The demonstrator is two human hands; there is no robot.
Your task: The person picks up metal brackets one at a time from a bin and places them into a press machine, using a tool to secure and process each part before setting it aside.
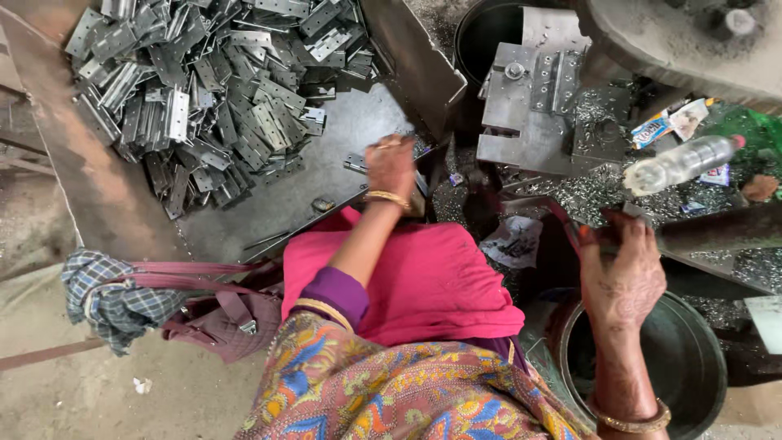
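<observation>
Head view — left hand (391,167) on hinge (356,163)

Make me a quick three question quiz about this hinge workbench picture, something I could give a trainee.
1. True or false: the left hand rests on the metal tray below the pile of hinges.
2. What does the right hand grip? A) the clear plastic bottle B) a dark lever handle C) a hammer
3. Fill in: under the right wrist stands a round dark ____.

Key: 1 true; 2 B; 3 basin
</observation>
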